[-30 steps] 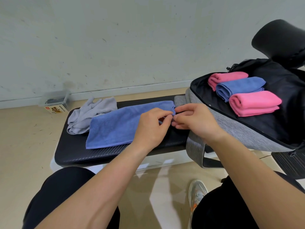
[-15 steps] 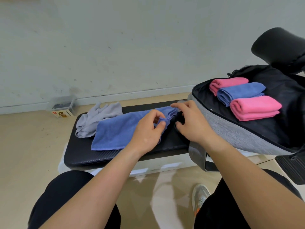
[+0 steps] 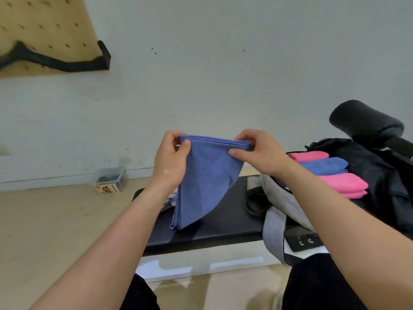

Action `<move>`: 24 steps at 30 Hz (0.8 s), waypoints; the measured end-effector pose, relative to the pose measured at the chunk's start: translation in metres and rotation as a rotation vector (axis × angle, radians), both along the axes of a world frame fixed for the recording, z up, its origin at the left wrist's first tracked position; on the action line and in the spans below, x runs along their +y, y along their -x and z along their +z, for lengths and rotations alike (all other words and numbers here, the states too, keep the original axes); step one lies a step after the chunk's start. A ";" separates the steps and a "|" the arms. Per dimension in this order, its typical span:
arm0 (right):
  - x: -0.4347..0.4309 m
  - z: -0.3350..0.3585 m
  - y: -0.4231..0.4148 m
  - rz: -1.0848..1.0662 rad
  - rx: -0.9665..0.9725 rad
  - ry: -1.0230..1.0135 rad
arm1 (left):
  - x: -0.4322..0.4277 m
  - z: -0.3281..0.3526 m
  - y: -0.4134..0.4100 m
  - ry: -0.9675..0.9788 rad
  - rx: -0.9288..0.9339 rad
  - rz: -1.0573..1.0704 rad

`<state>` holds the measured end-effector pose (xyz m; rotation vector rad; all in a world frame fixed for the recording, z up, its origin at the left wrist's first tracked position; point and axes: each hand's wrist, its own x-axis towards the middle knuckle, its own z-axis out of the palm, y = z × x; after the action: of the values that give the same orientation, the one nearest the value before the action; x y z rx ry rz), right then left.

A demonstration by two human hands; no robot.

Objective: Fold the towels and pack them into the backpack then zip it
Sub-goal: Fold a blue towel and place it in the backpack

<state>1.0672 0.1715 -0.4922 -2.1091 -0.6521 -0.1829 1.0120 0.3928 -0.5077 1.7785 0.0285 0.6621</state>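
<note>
pinching blue towel (image 3: 207, 175) top edge | l hand (image 3: 169, 162) & r hand (image 3: 257, 155) clamped at corners | hangs over bench (image 3: 223, 220) | backpack (image 3: 279, 193) close right

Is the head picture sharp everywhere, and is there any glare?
Head view: the blue towel, left hand and right hand look fairly sharp, the pegboard at upper left is smeared; head view again: the floor under the bench shows pale reflections.

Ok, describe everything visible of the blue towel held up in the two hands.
The blue towel looks like soft microfibre cloth, folded into several layers whose stacked edges show along its top. It hangs in the air, narrowing toward its lower left end above the black bench pad; contact there cannot be told. The left hand pinches its top left corner, the right hand its top right corner.
</note>
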 end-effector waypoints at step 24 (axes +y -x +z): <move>0.027 -0.040 -0.055 -0.254 0.002 0.371 | 0.020 -0.042 -0.060 -0.378 0.364 0.017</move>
<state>1.1219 0.1988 -0.5319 -2.5494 -0.4377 -0.2124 1.0724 0.4123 -0.5497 2.2486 0.1756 0.3616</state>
